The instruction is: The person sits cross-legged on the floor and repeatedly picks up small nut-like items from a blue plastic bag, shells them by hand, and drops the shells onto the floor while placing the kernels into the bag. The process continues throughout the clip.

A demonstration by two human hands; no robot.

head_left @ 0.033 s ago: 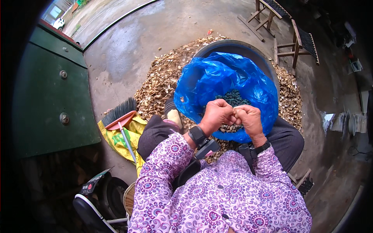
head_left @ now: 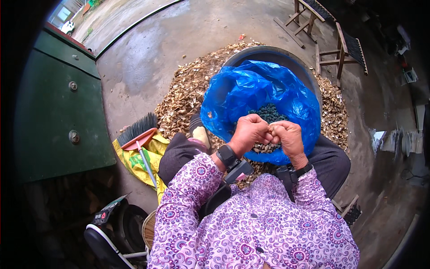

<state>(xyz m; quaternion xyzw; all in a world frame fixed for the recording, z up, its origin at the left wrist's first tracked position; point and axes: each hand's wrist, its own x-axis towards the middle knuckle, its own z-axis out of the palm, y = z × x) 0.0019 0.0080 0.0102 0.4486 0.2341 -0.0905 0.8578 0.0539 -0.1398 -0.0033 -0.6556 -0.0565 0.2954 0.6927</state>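
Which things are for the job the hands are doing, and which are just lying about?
Seem part of it:
left hand
right hand
blue plastic bag
small dark pieces inside
metal basin
brown shells

Seem just lying about:
broom
yellow sheet
wooden-legged stools

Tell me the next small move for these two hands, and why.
Probably ease the left hand and right hand slightly apart, staying over the blue bag. Their fingertips meet in a pinch, and anything between them is too small to make out. Small pieces already lie in the bag below, so anything dropped should land there.
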